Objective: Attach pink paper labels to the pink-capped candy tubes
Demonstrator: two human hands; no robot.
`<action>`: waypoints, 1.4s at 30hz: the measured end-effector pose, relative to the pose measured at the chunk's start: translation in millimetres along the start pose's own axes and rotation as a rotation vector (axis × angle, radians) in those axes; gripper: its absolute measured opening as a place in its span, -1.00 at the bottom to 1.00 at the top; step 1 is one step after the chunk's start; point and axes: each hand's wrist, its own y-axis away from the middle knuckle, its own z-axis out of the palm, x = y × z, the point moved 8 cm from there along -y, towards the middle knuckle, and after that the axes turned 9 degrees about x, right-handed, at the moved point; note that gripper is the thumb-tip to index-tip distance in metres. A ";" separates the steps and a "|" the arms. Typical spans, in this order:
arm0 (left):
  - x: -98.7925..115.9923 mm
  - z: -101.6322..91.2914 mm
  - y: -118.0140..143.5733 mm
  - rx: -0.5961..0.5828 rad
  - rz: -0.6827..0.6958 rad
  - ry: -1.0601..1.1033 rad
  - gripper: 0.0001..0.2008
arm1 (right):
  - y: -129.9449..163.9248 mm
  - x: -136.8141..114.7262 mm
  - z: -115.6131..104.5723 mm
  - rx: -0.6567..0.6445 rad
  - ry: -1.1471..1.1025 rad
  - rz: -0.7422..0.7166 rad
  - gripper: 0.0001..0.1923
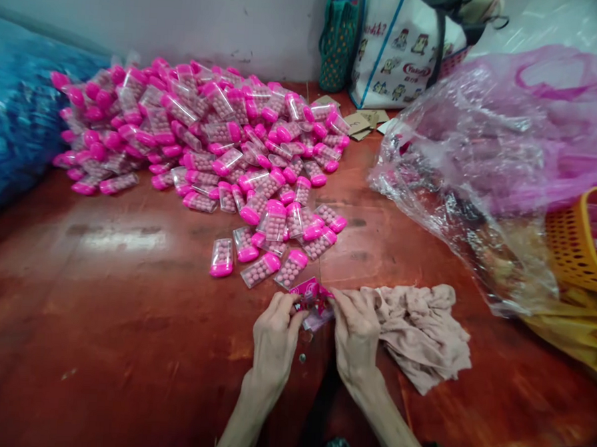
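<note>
Between my two hands is a small pink printed wrapper (306, 288), pinched from both sides near the table's front. My left hand (276, 326) has thumb and fingertips closed on its left side. On the other side, the fingertips of my right hand (356, 326) grip its right edge. A clear, pale lilac part shows just below the wrapper; the fingers hide most of it. Just beyond my hands lie loose clear packs of pink balls with pink caps (291, 268), at the near edge of a big pile of them (208, 125).
A crumpled beige cloth (425, 330) lies right of my right hand. Clear plastic bags (432, 164) and a yellow basket (577, 245) stand at the right. A blue bag (18, 115) is at the left. By the wall are a white tote bag (402, 49) and cardboard pieces (361, 125).
</note>
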 end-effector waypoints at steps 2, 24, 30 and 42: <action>4.1 2.3 -6.1 -0.026 0.019 0.056 -0.86 | -3.3 4.0 -12.1 0.056 -0.032 0.023 -0.78; -7.2 -3.7 -4.4 0.059 -0.601 0.902 -0.83 | 10.0 -18.7 7.7 -0.317 -0.373 0.454 -0.98; -7.9 -7.2 -6.5 0.071 -0.630 0.889 -0.79 | 4.7 -19.4 9.7 -0.333 -0.365 0.318 -0.82; -6.4 -22.1 -11.2 0.007 -0.416 0.829 -0.85 | -0.3 -29.6 15.4 -0.395 -0.197 0.096 -0.75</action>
